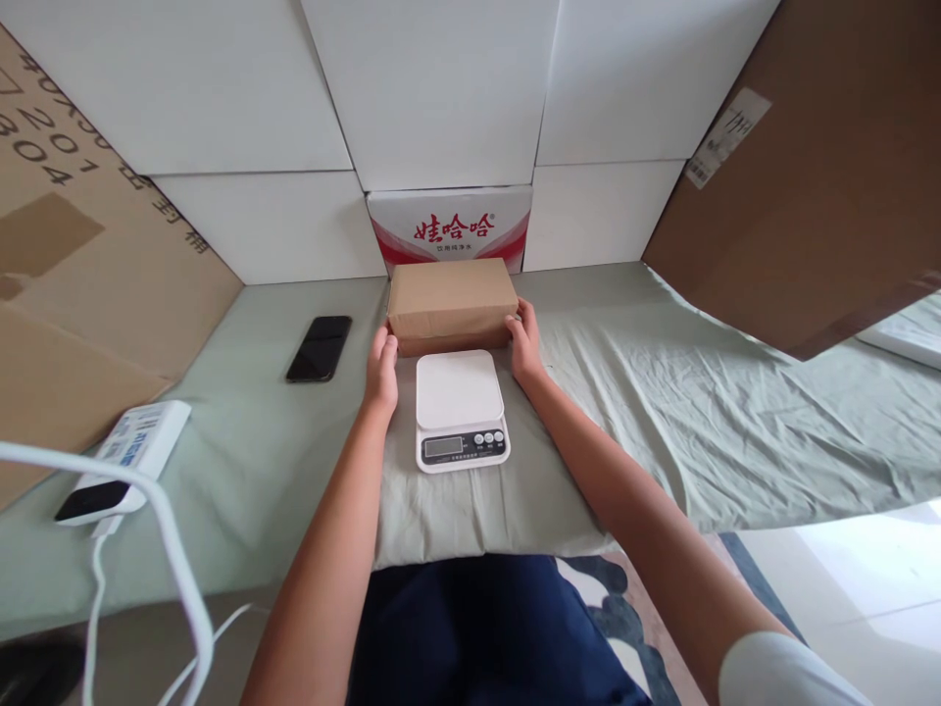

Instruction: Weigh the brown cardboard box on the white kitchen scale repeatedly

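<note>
Far left edge: big brown cardboard sheet (88,284) leaning against the wall. Lower left: white power bank (124,461) with white cable (176,579) trailing off the bed (735,412), pale green sheet. Left of centre: black phone (319,347) lying flat, well apart from the hands. Left hand (382,368) pressed flat on the left end of the brown cardboard box (451,302), fingers partly curled round the lower edge. Box sitting in the middle of the frame, just behind the white kitchen scale (460,407), apparently resting on the sheet, not on the scale platform. Behind the box: red-and-white printed carton (450,227) against white wall panels. Right hand (524,343) clamped on the right end of the box, thumb side up. Grip on both sides: open palms squeezing the box between them, not wrapped round it. Upper right: second brown cardboard sheet (809,176) tilted over the bed.

Risk, as a judgement: palm-only squeeze may slip and drop the box on the scale edge; soft bedding may tilt the scale.
</note>
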Demonstrator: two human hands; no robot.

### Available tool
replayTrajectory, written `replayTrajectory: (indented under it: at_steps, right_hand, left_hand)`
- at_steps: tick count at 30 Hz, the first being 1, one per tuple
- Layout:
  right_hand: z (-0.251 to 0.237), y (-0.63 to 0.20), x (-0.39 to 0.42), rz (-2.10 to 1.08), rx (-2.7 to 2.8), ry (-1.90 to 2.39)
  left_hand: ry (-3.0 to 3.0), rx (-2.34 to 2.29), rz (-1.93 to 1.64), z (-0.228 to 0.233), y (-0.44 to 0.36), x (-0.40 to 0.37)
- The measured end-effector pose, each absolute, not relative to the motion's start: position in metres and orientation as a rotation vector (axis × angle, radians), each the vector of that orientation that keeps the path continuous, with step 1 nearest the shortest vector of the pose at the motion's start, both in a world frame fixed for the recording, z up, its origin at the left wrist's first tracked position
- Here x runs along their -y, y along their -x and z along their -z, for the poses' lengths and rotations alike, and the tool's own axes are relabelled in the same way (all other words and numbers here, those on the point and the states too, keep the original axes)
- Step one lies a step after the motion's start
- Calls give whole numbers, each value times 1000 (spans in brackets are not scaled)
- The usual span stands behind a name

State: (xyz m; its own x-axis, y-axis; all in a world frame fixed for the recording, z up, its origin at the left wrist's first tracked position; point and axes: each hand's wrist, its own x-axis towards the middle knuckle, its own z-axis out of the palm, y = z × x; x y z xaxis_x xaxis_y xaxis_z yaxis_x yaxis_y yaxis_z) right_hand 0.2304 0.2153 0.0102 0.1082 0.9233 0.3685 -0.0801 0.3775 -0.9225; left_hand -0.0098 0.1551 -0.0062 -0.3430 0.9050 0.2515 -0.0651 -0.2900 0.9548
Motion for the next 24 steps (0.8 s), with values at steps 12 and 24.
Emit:
replayTrajectory:
  at_steps: [12, 24]
  right_hand:
    - [-9, -231, -215, -903, 1245, 906]
    - [-6, -231, -219, -909, 1233, 878]
  left_hand:
    - [-1140, -1212, -1729, 3, 7, -153]
    - [-1113, -1197, -1743, 4, 7, -154]
